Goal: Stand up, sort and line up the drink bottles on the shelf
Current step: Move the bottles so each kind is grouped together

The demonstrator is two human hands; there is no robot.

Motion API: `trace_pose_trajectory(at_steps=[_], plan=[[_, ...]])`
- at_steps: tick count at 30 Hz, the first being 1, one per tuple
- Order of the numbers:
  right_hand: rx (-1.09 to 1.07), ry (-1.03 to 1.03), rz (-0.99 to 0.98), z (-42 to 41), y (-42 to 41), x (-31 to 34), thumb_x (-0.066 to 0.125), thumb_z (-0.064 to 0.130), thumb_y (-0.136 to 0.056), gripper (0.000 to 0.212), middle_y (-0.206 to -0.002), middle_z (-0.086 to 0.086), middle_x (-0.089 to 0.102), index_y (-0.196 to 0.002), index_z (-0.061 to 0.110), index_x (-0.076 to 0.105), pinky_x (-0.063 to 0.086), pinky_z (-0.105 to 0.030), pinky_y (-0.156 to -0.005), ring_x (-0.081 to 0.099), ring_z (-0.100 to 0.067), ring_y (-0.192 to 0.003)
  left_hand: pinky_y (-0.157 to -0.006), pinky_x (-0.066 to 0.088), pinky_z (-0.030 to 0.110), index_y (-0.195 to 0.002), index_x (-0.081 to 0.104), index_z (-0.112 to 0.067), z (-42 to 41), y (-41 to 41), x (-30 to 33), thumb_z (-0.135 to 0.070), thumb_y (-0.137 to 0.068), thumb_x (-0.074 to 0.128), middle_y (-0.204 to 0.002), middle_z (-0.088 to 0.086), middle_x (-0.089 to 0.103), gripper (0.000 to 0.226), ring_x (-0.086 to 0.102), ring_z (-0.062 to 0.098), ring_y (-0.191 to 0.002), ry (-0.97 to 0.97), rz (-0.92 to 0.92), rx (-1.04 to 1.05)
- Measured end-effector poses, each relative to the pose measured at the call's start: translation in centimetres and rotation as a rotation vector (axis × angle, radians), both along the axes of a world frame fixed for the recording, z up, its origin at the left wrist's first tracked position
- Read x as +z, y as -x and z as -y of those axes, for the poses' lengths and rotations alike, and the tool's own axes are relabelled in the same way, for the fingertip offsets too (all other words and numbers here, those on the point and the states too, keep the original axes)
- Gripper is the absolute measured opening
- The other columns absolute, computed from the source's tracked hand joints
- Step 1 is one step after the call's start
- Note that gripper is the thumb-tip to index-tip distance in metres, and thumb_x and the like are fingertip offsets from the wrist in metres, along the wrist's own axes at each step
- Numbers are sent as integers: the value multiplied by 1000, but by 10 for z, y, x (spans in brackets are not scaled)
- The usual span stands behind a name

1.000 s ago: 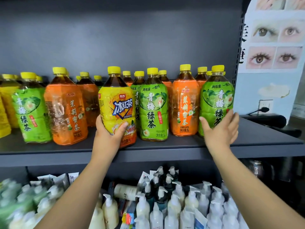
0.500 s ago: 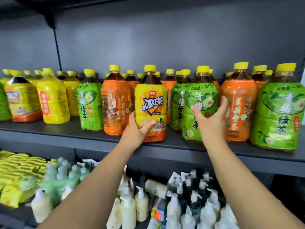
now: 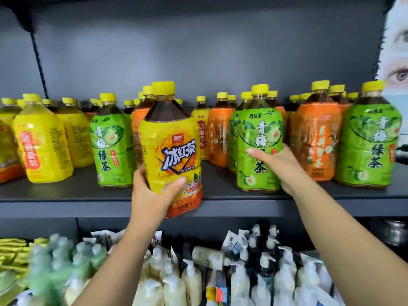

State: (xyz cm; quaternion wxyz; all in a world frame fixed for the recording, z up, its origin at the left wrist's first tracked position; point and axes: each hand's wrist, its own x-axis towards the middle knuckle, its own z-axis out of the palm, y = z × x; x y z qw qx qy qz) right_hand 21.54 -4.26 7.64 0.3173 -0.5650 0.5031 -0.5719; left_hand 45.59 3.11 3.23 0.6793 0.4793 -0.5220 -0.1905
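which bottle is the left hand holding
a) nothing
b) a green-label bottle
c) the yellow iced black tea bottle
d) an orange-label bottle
c: the left hand grips the yellow bottle near its base, out in front of the shelf edge, while the right hand holds a green bottle.

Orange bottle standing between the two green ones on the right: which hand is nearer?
Right. The right hand grips the green bottle next to the orange bottle; the left hand holds the yellow bottle, farther left.
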Motion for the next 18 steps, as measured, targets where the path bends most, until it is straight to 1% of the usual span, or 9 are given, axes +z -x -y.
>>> trace_pose_trajectory(at_steps=[2, 5, 8, 10, 12, 14, 16, 17, 18], plan=[[59, 34, 17, -3, -18, -1, 82, 46, -53, 72, -114, 7, 64, -117, 28, 55, 44, -40, -100, 60, -13, -106, -92, 47, 43, -130, 38, -14, -5, -11, 1, -60, -33, 68, -120, 4, 55, 112, 57, 20, -104, 15, -24, 3], [16, 39, 25, -2, -52, -3, 78, 51, -59, 95, -138, 1, 47, -138, 20, 35, 33, -37, -107, 44, -20, -127, -93, 46, 42, -131, 37, -12, -12, -32, 4, -60, -32, 66, -122, 5, 54, 113, 56, 22, -107, 67, -39, 32], [-13, 43, 1, 6, -81, -5, 70, 47, -73, 100, -153, -6, 24, -147, 13, 11, 25, -37, -109, 27, -24, -138, -87, 46, 36, -126, 40, -13, -21, -52, 11, -59, -34, 66, -116, 2, 55, 106, 57, 19, -103, 125, -76, 43], [-20, 34, -17, 14, -101, -7, 67, 48, -76, 100, -154, -7, 20, -147, 12, 7, 22, -38, -111, 23, -25, -140, -83, 49, 34, -121, 41, -21, -28, -66, 14, -56, -38, 69, -107, -5, 58, 94, 60, 11, -95, 156, -153, 40], [-23, 45, -19, 22, -119, -8, 65, 50, -77, 97, -153, -5, 23, -147, 15, 7, 23, -40, -111, 25, -25, -139, -76, 49, 26, -116, 43, -31, -37, -78, 17, -52, -42, 70, -96, -18, 53, 82, 58, -5, -83, 172, -209, 29], [-5, 67, -24, 28, -132, -10, 63, 53, -76, 96, -153, -5, 23, -147, 18, 8, 23, -44, -114, 25, -25, -139, -81, 51, 34, -106, 45, -39, -45, -90, 20, -56, -41, 70, -101, -15, 57, 72, 62, 1, -90, 186, -241, 27], [12, 84, -57, 31, -137, -10, 60, 53, -78, 95, -154, -4, 20, -147, 18, 6, 20, -45, -115, 21, -24, -141, -92, 47, 49, -124, 43, -26, -49, -99, 22, -66, -36, 74, -122, -1, 57, 101, 59, 19, -109, 194, -264, 26], [26, 67, -75, 31, -137, -10, 58, 53, -80, 95, -156, -4, 15, -148, 18, 2, 17, -44, -116, 18, -24, -142, -95, 45, 52, -133, 36, -21, -51, -101, 23, -72, -32, 75, -131, 4, 53, 120, 55, 24, -116, 187, -264, 18], [37, 38, -99, 32, -136, -9, 55, 54, -82, 94, -157, -3, 10, -148, 18, -2, 14, -44, -117, 13, -23, -143, -96, 44, 53, -136, 35, -22, -52, -101, 23, -75, -30, 74, -134, 5, 51, 125, 53, 25, -118, 183, -261, 6]])
